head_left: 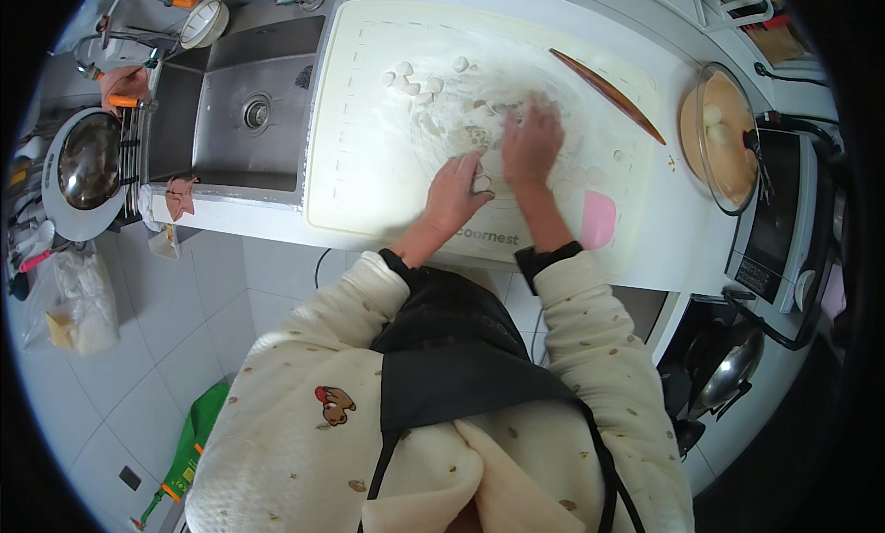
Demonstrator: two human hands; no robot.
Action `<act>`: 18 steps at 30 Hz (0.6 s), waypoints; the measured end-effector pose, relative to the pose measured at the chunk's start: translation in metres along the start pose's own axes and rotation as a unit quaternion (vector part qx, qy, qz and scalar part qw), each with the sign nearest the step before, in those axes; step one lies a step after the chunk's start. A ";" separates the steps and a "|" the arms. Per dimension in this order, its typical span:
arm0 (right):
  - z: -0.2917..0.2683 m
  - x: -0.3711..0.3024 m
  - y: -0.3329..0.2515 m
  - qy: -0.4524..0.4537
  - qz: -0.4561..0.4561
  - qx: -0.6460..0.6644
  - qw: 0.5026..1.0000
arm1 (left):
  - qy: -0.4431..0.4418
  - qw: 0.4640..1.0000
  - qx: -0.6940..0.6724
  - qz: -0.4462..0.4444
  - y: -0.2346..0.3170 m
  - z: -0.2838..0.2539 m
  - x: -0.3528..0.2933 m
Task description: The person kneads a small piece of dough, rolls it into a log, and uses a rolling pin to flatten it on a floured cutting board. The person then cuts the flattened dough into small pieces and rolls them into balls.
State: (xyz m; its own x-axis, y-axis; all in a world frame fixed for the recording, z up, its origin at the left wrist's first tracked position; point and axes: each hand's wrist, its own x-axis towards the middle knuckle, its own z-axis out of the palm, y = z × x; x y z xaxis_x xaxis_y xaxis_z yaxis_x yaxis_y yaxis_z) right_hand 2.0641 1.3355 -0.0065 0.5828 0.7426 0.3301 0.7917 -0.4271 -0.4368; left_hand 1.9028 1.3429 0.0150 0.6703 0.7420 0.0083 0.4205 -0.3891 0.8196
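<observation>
A pale mat (369,164) dusted with white flour (442,118) lies on the counter before me. My left hand (450,196) rests on it, with fingers and thumb curved around small pieces of dough (481,180). To its right, my right hand (532,144) is over the floured middle, fingers stretched forward and blurred by motion; I make out nothing held in it. Farther off to the left sits a cluster of small white dough pieces (426,98), with a single piece (461,64) slightly apart. A brown tapered rolling pin (608,95) lies slantwise at the right.
A pink scraper (598,219) is near the mat's front right. Beyond the right edge stands a glass bowl (735,169) with pale round lumps inside, beside an oven-like appliance (774,219). A steel sink (241,150) borders the mat's left. A metal wok lid (89,159) lies farther left.
</observation>
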 end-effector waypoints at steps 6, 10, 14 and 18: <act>0.012 -0.039 -0.054 -0.195 0.005 -0.091 0.977 | 0.040 0.998 -0.007 -0.055 -0.021 -0.045 -0.011; 0.015 -0.046 -0.048 -0.210 0.016 -0.095 0.973 | 0.083 0.990 0.016 -0.112 -0.024 -0.073 0.016; 0.016 -0.044 -0.054 -0.214 0.018 -0.110 0.971 | 0.140 0.976 0.160 -0.048 -0.033 -0.077 0.069; 0.018 -0.041 -0.053 -0.196 -0.006 -0.122 0.973 | 0.090 0.981 0.153 -0.082 -0.043 -0.074 0.086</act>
State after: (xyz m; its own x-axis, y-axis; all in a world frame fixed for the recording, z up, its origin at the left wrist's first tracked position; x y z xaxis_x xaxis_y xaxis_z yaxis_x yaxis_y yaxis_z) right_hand 1.9948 1.3364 -0.0120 0.4970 0.8671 -0.0320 0.8455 -0.4923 -0.2070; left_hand 1.8972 1.4638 0.0227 0.4720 0.8815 0.0141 0.6954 -0.3820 0.6087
